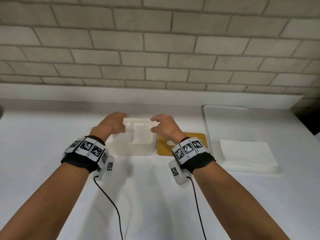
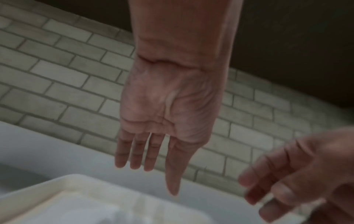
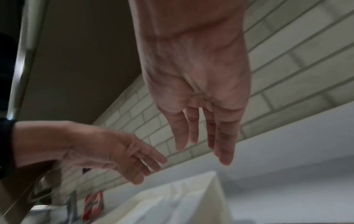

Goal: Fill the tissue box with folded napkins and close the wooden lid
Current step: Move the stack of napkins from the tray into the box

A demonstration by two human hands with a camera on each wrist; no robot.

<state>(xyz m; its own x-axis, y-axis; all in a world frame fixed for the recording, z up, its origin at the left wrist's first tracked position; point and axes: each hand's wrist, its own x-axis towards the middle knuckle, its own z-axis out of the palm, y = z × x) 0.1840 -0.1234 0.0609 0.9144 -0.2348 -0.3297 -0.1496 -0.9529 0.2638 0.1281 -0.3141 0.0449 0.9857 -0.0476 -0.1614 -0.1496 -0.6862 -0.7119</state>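
Note:
A white tissue box [image 1: 133, 149] stands open on the counter, with folded white napkins [image 1: 142, 132] inside. My left hand [image 1: 115, 124] hovers over its left side and my right hand [image 1: 163, 126] over its right side, both empty. The wrist views show straight, relaxed fingers above the box [image 2: 63, 195] [image 3: 191, 197]: left hand [image 2: 153, 151], right hand [image 3: 203, 133]. The yellowish wooden lid [image 1: 181, 144] with a slot lies flat just right of the box, partly hidden by my right wrist. A stack of white napkins [image 1: 247, 154] lies further right.
A white tray [image 1: 242, 118] holds the napkin stack at the right. The tiled wall [image 1: 155, 49] rises behind the white counter [image 1: 147, 196]. In the right wrist view a red-and-white packet [image 3: 93, 204] and blurred items sit far left.

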